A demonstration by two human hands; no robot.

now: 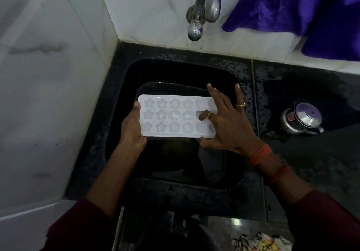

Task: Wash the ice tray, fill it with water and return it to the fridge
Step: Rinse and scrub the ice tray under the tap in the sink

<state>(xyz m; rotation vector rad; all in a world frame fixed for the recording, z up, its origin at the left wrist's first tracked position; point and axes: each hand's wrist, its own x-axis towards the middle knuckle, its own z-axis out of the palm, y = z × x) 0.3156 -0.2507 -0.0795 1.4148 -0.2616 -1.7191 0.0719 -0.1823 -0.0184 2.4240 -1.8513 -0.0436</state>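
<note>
Washing seems to be the step in hand: over the black sink (175,69) a person holds the white ice tray (171,116) level, well below the tap's mouth. The left hand (132,130) grips the tray's left end, thumb on top and fingers curled beneath. The right hand (228,126) lies spread wide across the right end, thumb at the near edge, while one of its fingers (203,115) bends down into a middle-row cup as if rubbing it. In this dim light I cannot tell whether the cups hold water or suds. Next, I judge, the tray needs a rinse, which means a free hand to turn on the tap (204,7), where no stream shows. Pale marble walls (48,94) meet in the corner behind a wet black counter (311,163). A purple cloth (292,7) hangs at the right, and a small metal pot (302,120) stands beside the sink.
</note>
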